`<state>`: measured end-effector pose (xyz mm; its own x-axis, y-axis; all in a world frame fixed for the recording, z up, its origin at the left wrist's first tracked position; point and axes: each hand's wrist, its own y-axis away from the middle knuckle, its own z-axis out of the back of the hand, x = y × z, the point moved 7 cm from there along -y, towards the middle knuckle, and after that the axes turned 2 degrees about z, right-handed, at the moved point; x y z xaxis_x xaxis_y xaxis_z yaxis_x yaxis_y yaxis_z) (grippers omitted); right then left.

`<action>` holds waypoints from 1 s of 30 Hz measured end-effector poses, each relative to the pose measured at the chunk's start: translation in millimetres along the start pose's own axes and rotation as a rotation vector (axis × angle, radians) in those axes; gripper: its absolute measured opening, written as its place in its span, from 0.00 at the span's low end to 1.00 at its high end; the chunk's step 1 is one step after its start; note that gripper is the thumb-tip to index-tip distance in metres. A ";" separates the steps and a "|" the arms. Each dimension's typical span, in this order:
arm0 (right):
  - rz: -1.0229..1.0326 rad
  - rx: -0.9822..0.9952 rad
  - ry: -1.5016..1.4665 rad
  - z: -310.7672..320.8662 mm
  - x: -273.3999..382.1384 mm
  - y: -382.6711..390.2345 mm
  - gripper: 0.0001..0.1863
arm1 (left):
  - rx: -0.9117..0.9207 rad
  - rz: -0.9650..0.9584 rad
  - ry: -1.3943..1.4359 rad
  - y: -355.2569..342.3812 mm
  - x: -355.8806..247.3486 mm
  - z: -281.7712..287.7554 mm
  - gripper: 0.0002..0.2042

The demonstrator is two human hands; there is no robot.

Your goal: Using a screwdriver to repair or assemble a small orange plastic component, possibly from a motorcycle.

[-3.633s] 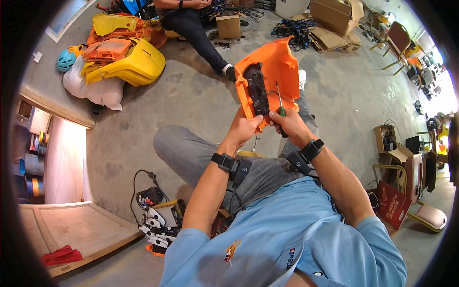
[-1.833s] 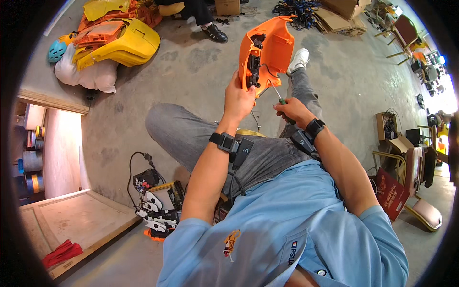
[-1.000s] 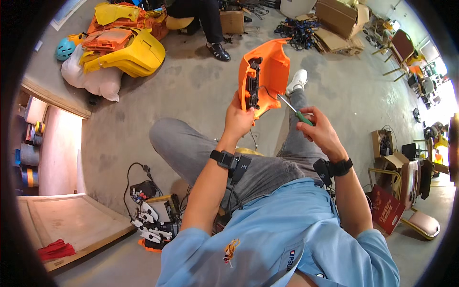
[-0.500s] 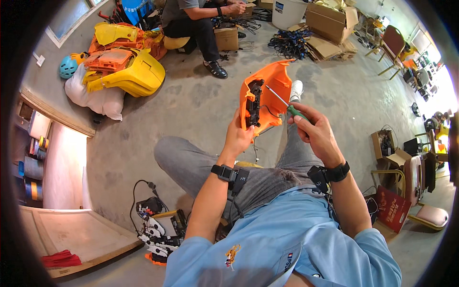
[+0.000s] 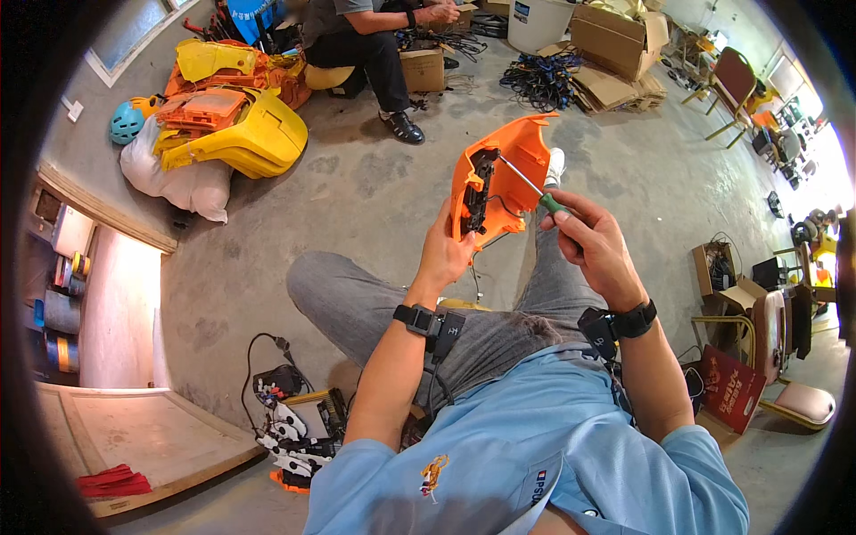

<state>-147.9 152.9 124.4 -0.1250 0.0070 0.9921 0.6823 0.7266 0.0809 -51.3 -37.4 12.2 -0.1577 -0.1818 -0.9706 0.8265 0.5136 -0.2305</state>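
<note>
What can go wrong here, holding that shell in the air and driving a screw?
1. The left hand alone holds the orange shell in mid-air, so it may twist under the push.
2. The screwdriver in the right hand could slip toward the left fingers.
3. The loose black wire may snag.

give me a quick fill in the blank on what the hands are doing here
1. The left hand holds up an ____ plastic shell.
2. The right hand grips a screwdriver with a ____ handle.
3. The screwdriver's tip points into the ____.
4. Each wrist wears a ____ strap.

Missing words: orange; green; shell; black
</note>
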 end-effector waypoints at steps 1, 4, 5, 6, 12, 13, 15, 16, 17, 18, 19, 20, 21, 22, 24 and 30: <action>-0.003 0.003 -0.007 0.3 0.3 0.6 0.22 | 0.001 0.004 -0.012 0.1 -2.3 -0.5 0.27; -0.002 0.004 -0.015 2.8 -0.6 1.3 0.22 | 0.003 0.023 -0.011 0.5 -5.3 -2.1 0.27; -0.002 0.003 -0.016 3.6 -0.5 1.3 0.22 | 0.004 0.039 0.003 0.3 -5.2 -2.5 0.27; -0.008 0.012 -0.027 3.1 -0.9 0.9 0.22 | 0.003 0.038 0.002 0.4 -4.4 -1.9 0.27; -0.065 0.067 -0.217 6.1 -4.1 0.4 0.22 | 0.017 0.019 -0.031 0.1 -13.0 -2.3 0.29; -0.091 0.078 -0.300 6.5 -5.5 0.9 0.23 | 0.014 0.069 0.007 0.4 -16.3 -3.7 0.28; -0.107 0.077 -0.327 5.9 -5.0 0.7 0.22 | 0.005 0.117 0.041 0.9 -12.0 -2.0 0.26; -0.125 0.074 -0.354 4.8 -5.6 0.4 0.22 | -0.003 0.044 -0.036 0.2 -8.3 -0.2 0.29; -0.125 0.078 -0.353 3.2 -4.8 0.0 0.22 | -0.011 -0.030 -0.114 0.5 -4.8 1.4 0.32; -0.139 0.083 -0.377 3.0 -5.4 0.5 0.22 | -0.009 -0.031 -0.113 0.4 -6.1 1.0 0.32; -0.153 0.090 -0.402 2.9 -5.9 0.9 0.22 | -0.004 -0.017 -0.097 0.9 -6.5 0.6 0.32; -0.152 0.088 -0.401 5.4 -6.9 0.4 0.22 | 0.002 -0.003 -0.081 1.3 -7.0 0.3 0.32; -0.178 0.118 -0.447 6.4 -9.2 0.0 0.22 | 0.002 -0.005 -0.080 1.2 -8.0 0.3 0.32; -0.204 0.148 -0.493 6.0 -10.6 0.1 0.22 | 0.004 -0.009 -0.074 1.0 -9.1 0.3 0.31; -0.197 0.160 -0.471 7.3 -9.6 0.6 0.22 | 0.005 -0.015 -0.066 1.1 -13.0 -0.1 0.31; 0.148 0.017 0.351 4.8 18.4 5.5 0.21 | 0.004 -0.020 -0.010 1.0 -13.1 0.4 0.28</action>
<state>-150.0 160.4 142.6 0.2301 -0.1208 0.9656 0.6624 0.7464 -0.0645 -48.2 -34.9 24.7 -0.1692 -0.2002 -0.9650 0.8255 0.5061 -0.2498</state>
